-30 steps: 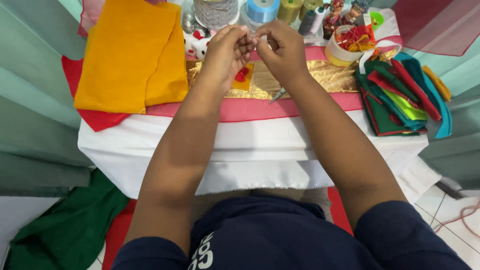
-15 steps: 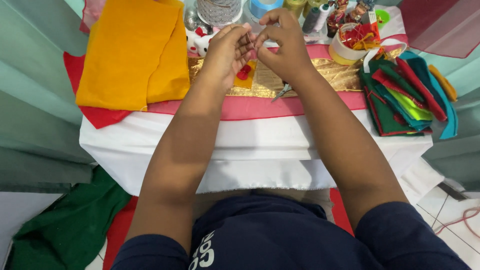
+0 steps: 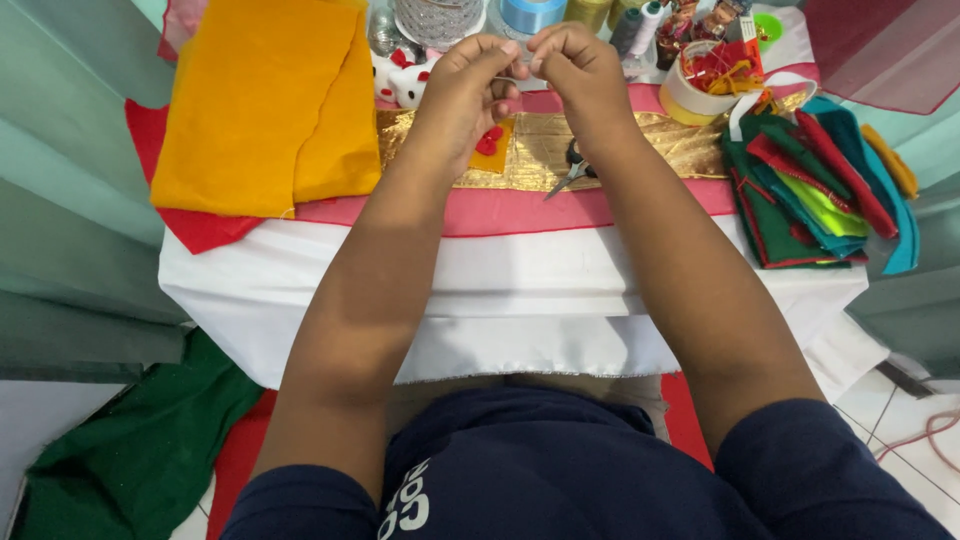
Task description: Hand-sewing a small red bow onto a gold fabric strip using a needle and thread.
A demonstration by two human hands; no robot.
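A white cloth-covered table (image 3: 300, 300) holds gold fabric (image 3: 660, 145). Above it, the left hand (image 3: 470, 85) and right hand (image 3: 580, 65) pinch something tiny together. Just below the pinch lies an orange felt piece (image 3: 492, 150), with scissors (image 3: 572, 170) beside it.

Feed bright here, even diffuse light, likely from overhead; can't see source. Colours saturated, no clipping on white cloth (image 3: 520, 290). Shadows soft: faint one under table edge, darker patch between my view and forearms near the lap. Mild sheen on gold fabric (image 3: 640, 150), no hard glare. Focus decent mid-frame; left hand (image 3: 470, 85) and right hand (image 3: 580, 65) slightly soft, small item between fingertips unreadable. Wide-angle stretch at edges, walls bowing outward. Top clutter compressed, low detail.
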